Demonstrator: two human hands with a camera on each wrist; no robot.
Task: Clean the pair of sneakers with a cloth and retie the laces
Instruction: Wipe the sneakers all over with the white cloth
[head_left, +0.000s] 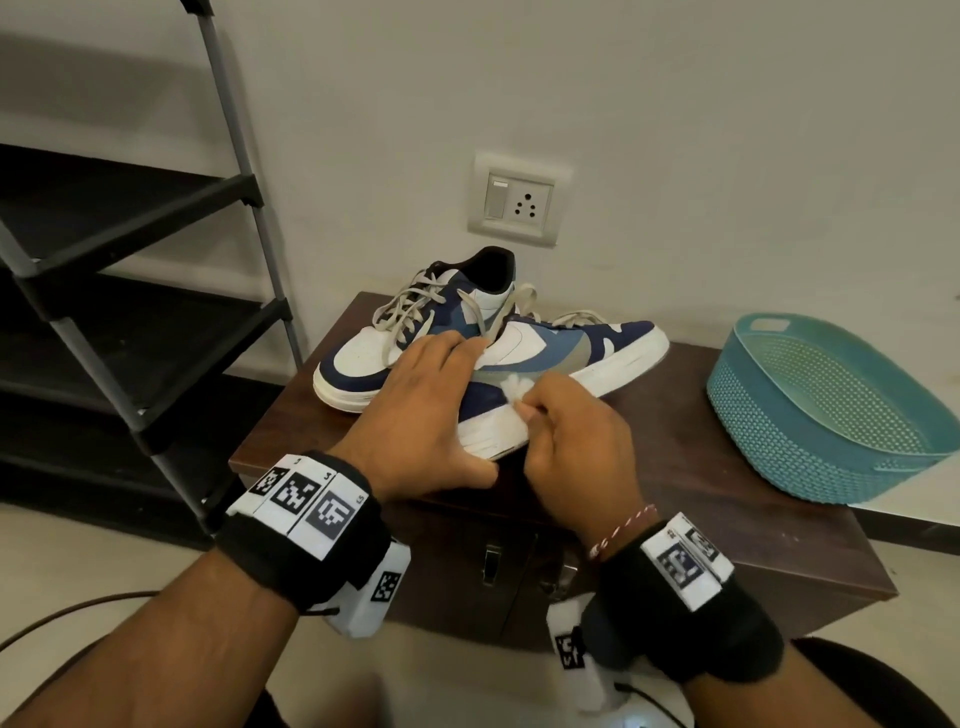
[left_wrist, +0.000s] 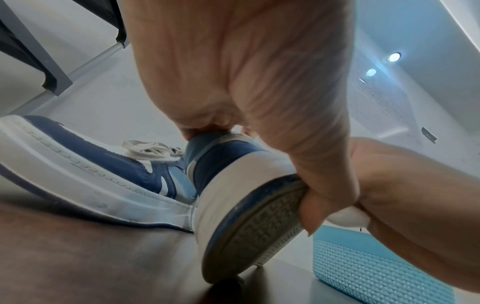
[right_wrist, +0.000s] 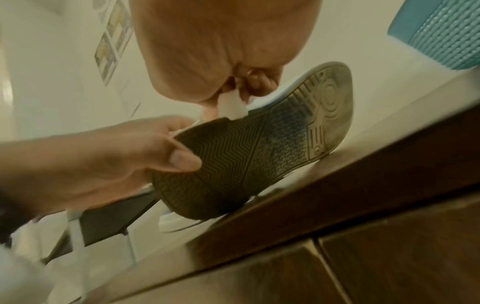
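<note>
Navy, white and pale-blue leather: the near sneaker (head_left: 540, 358) is tipped up on its outer edge at the near side of the dark wooden bench (head_left: 701, 441), toe to the right, heel toward the near edge, tread turned toward the person. Left hand (head_left: 421, 415) clamps the heel end, fingers over the collar, thumb (right_wrist: 179, 160) pressed on the sole. Right hand (head_left: 576, 441) is closed round a small white cloth (head_left: 514, 387), fingertips pinching it against the side panel just above the white midsole. The two hands sit close together on the one shoe.

Second sneaker (head_left: 415, 338) stands flat just behind, toe to the left, touching or nearly touching the first; its grey-beige laces (head_left: 415, 301) lie loose and untied. One lace of the held shoe trails up over the far shoe.

Right on the bench, well apart: a teal perforated plastic basket (head_left: 831, 405), tilted. On the far wall above the shoes, a switch and socket plate (head_left: 519, 200). Left of the bench, a black and grey shoe rack (head_left: 130, 270). Both wrists carry black bands with printed markers.
</note>
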